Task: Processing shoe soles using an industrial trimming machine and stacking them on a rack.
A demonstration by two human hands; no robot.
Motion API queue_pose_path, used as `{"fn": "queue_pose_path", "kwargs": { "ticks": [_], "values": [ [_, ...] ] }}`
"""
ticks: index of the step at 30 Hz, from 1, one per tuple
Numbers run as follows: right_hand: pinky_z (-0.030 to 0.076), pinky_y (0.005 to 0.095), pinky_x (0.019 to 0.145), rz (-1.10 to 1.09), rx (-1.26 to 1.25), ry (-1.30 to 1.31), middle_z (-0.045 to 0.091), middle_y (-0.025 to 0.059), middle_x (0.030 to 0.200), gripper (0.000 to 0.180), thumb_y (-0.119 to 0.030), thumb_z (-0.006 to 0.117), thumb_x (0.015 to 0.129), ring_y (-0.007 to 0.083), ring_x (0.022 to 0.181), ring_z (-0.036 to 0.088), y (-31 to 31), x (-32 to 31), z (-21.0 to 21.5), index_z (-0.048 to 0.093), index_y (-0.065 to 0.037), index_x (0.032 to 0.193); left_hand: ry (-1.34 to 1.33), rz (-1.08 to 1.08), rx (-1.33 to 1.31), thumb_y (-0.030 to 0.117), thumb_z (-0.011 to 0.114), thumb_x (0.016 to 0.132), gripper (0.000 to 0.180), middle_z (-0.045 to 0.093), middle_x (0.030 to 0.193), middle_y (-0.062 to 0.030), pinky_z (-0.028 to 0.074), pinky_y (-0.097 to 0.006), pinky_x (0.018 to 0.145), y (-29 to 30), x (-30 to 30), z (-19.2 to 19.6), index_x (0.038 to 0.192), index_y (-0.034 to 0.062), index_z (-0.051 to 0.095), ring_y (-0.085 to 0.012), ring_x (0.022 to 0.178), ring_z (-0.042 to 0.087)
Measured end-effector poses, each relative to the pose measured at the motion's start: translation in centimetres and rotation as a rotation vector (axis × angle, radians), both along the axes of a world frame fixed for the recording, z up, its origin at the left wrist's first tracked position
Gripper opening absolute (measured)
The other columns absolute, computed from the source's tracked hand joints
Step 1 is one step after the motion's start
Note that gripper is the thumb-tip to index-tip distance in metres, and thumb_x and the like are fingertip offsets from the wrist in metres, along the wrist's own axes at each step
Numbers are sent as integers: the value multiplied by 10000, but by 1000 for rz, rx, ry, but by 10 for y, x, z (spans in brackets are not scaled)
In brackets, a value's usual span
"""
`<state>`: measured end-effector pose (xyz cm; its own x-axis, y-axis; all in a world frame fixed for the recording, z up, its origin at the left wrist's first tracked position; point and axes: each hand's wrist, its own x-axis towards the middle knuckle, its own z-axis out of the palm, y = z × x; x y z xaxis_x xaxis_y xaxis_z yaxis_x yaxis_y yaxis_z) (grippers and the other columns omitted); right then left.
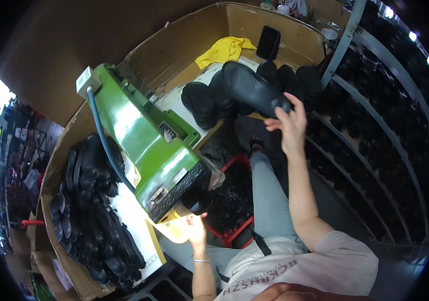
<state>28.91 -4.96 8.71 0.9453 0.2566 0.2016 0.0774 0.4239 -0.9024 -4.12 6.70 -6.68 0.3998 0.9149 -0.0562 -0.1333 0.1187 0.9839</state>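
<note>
Right of centre in the upper half of the frame, the right hand (289, 125) is raised with its fingers curled around the end of a black rubber shoe sole (252, 88), gripping it so that the sole slants up and to the left over a row of stacked black soles (209, 103) on the desk (174, 98). Lower centre, the left hand (196, 227) sits just under the head of the green press machine (147, 145), its fingers closed on or against a dark piece (198, 203) lodged at the machine's lower end; whether it truly grips the piece or only steadies it I cannot tell, since the machine's edge hides the fingertips. To handle this well, I judge that the raised sole wants holding firmly near its end so it does not flop, and bringing down clear of the stacked row, which looks easy to topple. The left hand would do best keeping its fingers to the outer edge of the piece, away from the machine's underside. Lower left of the frame, a heap of black soles (91, 220) fills a cardboard tray (76, 273); a red crate (234, 200) stands by the person's knee, and a yellow cloth (224, 50) lies at the upper centre
</note>
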Motion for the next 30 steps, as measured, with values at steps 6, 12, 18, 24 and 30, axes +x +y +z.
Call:
{"fn": "queue_pose_path", "kwargs": {
  "ticks": [6, 12, 18, 24, 30],
  "values": [
    [544, 258, 488, -17, 141, 47, 583, 179, 950, 501, -9, 563, 866, 203, 635, 660, 91, 45, -35, 282, -1, 1281, -523, 198, -397, 73, 588, 880, 192, 626, 977, -121, 503, -278, 762, 68, -23, 23, 1048, -17, 569, -179, 857, 623],
    [520, 281, 456, -205, -410, -202, 586, 120, 877, 555, -202, 698, 805, 170, 602, 615, 149, 32, -61, 388, 7, 1216, 207, 330, 356, 31, 628, 840, 204, 606, 1039, -89, 475, -276, 822, 189, -19, 38, 1042, 4, 622, -181, 903, 594],
    [425, 210, 415, -49, -388, -317, 464, -7, 636, 595, -196, 695, 831, 61, 507, 450, 98, -5, -71, 371, -9, 1294, 634, 783, 1037, 59, 704, 732, 426, 487, 1196, -185, 298, -445, 1006, 208, 25, 130, 1124, 43, 536, -351, 1176, 393],
    [438, 302, 802, 98, -642, -489, 610, 85, 889, 585, -77, 677, 795, 148, 830, 582, 51, -50, -144, 380, 13, 1291, 1012, 803, 1005, 383, 748, 707, 617, 525, 1186, -163, 299, -507, 985, 313, -12, 140, 1213, 105, 531, -359, 1178, 398],
    [474, 220, 413, 455, -679, 4, 592, 107, 844, 417, -7, 593, 818, 120, 582, 590, 21, -85, -160, 454, -29, 1211, 609, 660, 1159, 191, 810, 651, 413, 613, 1004, -146, 470, -359, 840, 255, -7, 138, 1006, 54, 651, -316, 933, 590]
  ]
}}
